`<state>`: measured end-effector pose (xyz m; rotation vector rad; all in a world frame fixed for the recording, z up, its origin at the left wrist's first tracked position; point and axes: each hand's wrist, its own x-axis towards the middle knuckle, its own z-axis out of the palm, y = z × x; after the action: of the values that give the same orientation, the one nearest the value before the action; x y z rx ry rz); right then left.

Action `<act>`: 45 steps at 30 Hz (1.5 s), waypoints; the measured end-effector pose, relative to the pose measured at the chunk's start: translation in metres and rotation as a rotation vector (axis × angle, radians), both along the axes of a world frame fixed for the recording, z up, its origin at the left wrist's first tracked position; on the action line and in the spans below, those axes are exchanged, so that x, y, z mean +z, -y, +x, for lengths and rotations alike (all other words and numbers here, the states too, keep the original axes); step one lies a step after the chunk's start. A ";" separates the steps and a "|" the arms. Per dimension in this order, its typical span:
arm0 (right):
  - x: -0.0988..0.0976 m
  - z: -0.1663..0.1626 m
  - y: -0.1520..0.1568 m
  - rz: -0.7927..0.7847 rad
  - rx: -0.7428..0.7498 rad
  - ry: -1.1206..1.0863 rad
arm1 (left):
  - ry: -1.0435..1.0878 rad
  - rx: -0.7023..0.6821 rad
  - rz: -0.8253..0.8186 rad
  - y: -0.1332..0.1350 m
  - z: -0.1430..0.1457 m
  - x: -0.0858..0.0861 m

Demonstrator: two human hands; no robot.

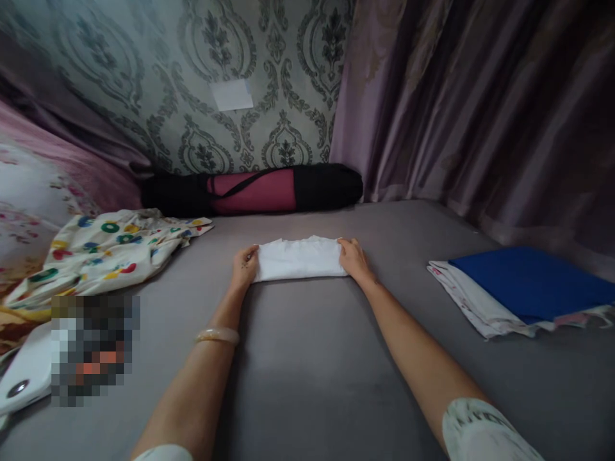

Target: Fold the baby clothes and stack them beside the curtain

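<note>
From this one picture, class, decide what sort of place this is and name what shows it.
Probably a bedroom: a grey mattress-like surface against patterned wallpaper and curtains, with a folded blue cloth on it.

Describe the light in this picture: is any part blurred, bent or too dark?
Head view: dim, soft light, brightest on the folded white cloth between the left hand and right hand; the wide lens stretches the curtain toward the right edge; a pixelated block covers a patch at lower left; no glare.

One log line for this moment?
left hand: touching left end of folded white cloth | right hand: touching its right end | cloth: flat on grey surface | nearby: blue folded fabric, right
</note>
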<state>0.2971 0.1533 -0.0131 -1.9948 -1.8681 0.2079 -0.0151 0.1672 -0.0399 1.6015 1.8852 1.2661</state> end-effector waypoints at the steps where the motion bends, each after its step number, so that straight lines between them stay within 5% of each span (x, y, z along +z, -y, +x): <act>1: 0.000 -0.001 0.000 -0.004 -0.011 0.006 | -0.015 0.007 -0.021 0.001 0.000 0.000; 15: 0.001 -0.003 -0.003 -0.018 -0.095 0.011 | -0.456 0.068 -0.145 0.006 0.010 0.011; 19: 0.013 0.003 0.001 -0.036 -0.073 -0.012 | -0.503 0.044 -0.239 0.007 0.009 0.022; 23: 0.030 -0.011 0.016 0.104 -0.051 0.089 | -0.595 0.118 -0.120 0.028 0.032 0.038; 27: 0.032 -0.053 0.028 0.154 0.408 0.165 | -0.747 -0.195 0.019 0.050 0.074 0.046; 30: 0.024 -0.078 0.027 0.102 0.569 0.190 | -0.781 -0.335 -0.013 0.050 0.091 0.043; 45: 0.004 -0.070 0.011 -0.089 0.547 0.066 | -0.802 -0.417 -0.289 0.032 0.074 0.027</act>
<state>0.2271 0.1421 -0.0093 -1.5112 -2.4508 0.3832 0.0587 0.1350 -0.0129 2.3627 1.8391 0.1525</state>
